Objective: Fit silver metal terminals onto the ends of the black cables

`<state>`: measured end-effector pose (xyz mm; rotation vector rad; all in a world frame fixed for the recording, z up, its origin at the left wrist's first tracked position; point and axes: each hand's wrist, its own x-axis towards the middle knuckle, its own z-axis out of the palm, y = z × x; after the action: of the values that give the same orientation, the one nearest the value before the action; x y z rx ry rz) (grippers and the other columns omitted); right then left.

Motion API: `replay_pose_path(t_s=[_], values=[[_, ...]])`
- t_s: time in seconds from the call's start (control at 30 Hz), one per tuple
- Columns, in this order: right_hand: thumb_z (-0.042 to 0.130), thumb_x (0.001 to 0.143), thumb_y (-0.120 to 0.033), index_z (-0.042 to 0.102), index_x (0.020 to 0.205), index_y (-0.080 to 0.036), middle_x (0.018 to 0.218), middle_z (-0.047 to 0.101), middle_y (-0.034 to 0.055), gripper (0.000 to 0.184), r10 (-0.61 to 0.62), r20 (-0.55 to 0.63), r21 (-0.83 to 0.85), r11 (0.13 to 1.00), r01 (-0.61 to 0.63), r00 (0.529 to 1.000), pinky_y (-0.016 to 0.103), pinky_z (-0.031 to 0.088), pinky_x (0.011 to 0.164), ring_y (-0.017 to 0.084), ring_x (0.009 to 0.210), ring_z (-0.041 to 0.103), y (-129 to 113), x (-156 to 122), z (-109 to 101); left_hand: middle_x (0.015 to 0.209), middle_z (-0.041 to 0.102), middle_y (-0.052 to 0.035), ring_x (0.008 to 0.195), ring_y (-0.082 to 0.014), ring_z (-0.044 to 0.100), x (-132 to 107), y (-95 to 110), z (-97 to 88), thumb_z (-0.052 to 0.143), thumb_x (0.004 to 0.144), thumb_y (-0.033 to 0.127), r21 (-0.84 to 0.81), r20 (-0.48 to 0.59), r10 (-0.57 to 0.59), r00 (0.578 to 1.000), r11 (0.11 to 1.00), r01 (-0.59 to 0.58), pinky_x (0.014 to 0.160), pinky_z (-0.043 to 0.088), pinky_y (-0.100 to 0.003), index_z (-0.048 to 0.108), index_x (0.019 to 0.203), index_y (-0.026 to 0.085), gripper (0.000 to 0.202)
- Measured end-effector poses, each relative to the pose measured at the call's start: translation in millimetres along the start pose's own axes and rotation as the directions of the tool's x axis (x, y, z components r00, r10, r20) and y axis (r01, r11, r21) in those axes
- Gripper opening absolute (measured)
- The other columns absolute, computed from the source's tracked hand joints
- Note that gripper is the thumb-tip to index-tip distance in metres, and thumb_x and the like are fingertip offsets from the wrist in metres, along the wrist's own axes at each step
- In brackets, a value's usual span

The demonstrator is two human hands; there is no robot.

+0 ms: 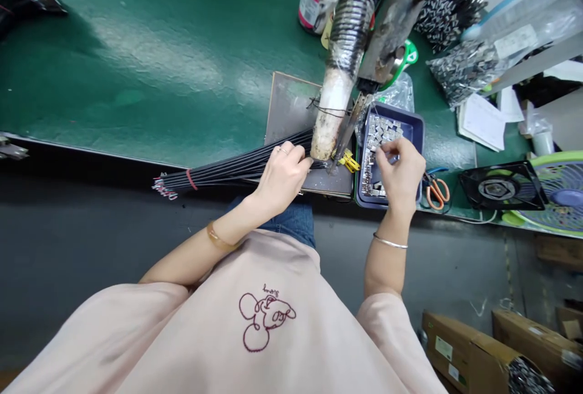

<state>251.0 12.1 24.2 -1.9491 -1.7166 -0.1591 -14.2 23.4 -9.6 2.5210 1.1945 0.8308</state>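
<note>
A bundle of thin black cables (218,168), tied with a red band and showing stripped ends at its left, lies along the bench edge. My left hand (283,176) is closed in a pinch over its right part, gripping a black cable near the tip of a white nozzle (323,139). Over the dark blue tray (418,130) is my right hand (401,174), thumb and fingers pinched together; what they hold is too small to make out. Small silver metal connector shells (380,132) fill part of that tray. A yellow clip-like piece (350,161) sits between the nozzle and the tray.
Above the work board (286,105) hang a ribbed hose (357,11) and a soldering iron (387,23). Orange-handled scissors (438,192), a black fan (501,187) and bagged metal parts (469,69) stand to the right. A plastic jar (314,2) is at the back.
</note>
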Motion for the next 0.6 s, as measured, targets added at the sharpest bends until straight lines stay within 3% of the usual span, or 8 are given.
replay_pose_path(t_s=[0.1, 0.23, 0.3, 0.37, 0.47, 0.53, 0.6], values=[[0.067, 0.081, -0.026, 0.059, 0.07, -0.02, 0.074, 0.067, 0.0013, 0.015, 0.033, 0.184, 0.003, 0.999, -0.034, 0.982, 0.029, 0.044, 0.071, 0.013, 0.07, 0.059, 3, 17, -1, 0.086, 0.065, -0.0117, 0.084, -0.0251, 0.056, -2, -1, 4.3, 0.048, 0.096, 0.016, -0.007, -0.012, 0.046, 0.999, 0.999, -0.046, 0.075, 0.046, -0.039, 0.072, 0.084, 0.014, 0.027], [0.067, 0.078, -0.023, 0.06, 0.069, -0.02, 0.071, 0.066, 0.0, 0.012, 0.106, 0.325, -0.018, 0.994, -0.106, 0.94, 0.029, 0.043, 0.072, 0.013, 0.069, 0.06, 8, 19, -12, 0.089, 0.07, -0.0095, 0.082, -0.0203, 0.058, -16, -1, 4.7, 0.049, 0.098, 0.016, -0.166, -0.16, 0.13, 0.979, 0.974, -0.157, 0.076, 0.049, -0.034, 0.072, 0.091, 0.014, 0.024], [0.066, 0.077, -0.019, 0.057, 0.069, -0.02, 0.069, 0.064, -0.0008, 0.013, 0.12, 0.257, -0.002, 0.992, -0.124, 0.959, 0.029, 0.044, 0.073, 0.013, 0.069, 0.059, 9, 12, -17, 0.093, 0.073, -0.0085, 0.084, -0.0185, 0.06, -22, 1, 2.4, 0.05, 0.097, 0.015, -0.255, -0.238, 0.126, 0.963, 0.948, -0.187, 0.079, 0.05, -0.033, 0.071, 0.093, 0.014, 0.021], [0.064, 0.078, -0.019, 0.055, 0.071, -0.021, 0.072, 0.063, -0.0004, 0.012, 0.144, 0.106, 0.038, 0.988, -0.149, 0.984, 0.028, 0.046, 0.071, 0.013, 0.069, 0.059, 8, 1, -22, 0.091, 0.073, -0.0085, 0.083, -0.0179, 0.062, -26, 4, -0.6, 0.052, 0.096, 0.014, -0.317, -0.279, 0.113, 0.954, 0.927, -0.202, 0.079, 0.051, -0.032, 0.071, 0.093, 0.014, 0.019], [0.061, 0.083, -0.022, 0.053, 0.076, -0.02, 0.088, 0.065, 0.0041, 0.01, 0.183, -0.092, 0.118, 0.978, -0.172, 0.979, 0.026, 0.05, 0.063, 0.013, 0.071, 0.062, -4, -21, -30, 0.082, 0.071, -0.0086, 0.076, -0.0178, 0.061, -27, 10, -2.6, 0.055, 0.094, 0.013, -0.335, -0.293, 0.144, 0.945, 0.91, -0.242, 0.074, 0.051, -0.032, 0.07, 0.09, 0.012, 0.016], [0.064, 0.083, -0.023, 0.052, 0.075, -0.02, 0.092, 0.067, 0.0057, 0.014, 0.209, -0.146, 0.236, 0.957, -0.171, 0.967, 0.024, 0.05, 0.057, 0.012, 0.069, 0.063, -20, -38, -35, 0.077, 0.07, -0.0074, 0.073, -0.0171, 0.06, -26, 13, -1.1, 0.056, 0.094, 0.013, -0.339, -0.292, 0.174, 0.941, 0.901, -0.271, 0.072, 0.05, -0.031, 0.07, 0.091, 0.012, 0.015], [0.068, 0.081, -0.022, 0.054, 0.073, -0.02, 0.083, 0.068, 0.0028, 0.017, 0.229, -0.126, 0.424, 0.892, -0.156, 0.965, 0.024, 0.052, 0.056, 0.011, 0.063, 0.064, -40, -55, -37, 0.075, 0.07, -0.0061, 0.071, -0.0162, 0.06, -25, 15, 1.4, 0.055, 0.095, 0.015, -0.359, -0.283, 0.175, 0.943, 0.892, -0.273, 0.071, 0.049, -0.03, 0.07, 0.09, 0.013, 0.016]])
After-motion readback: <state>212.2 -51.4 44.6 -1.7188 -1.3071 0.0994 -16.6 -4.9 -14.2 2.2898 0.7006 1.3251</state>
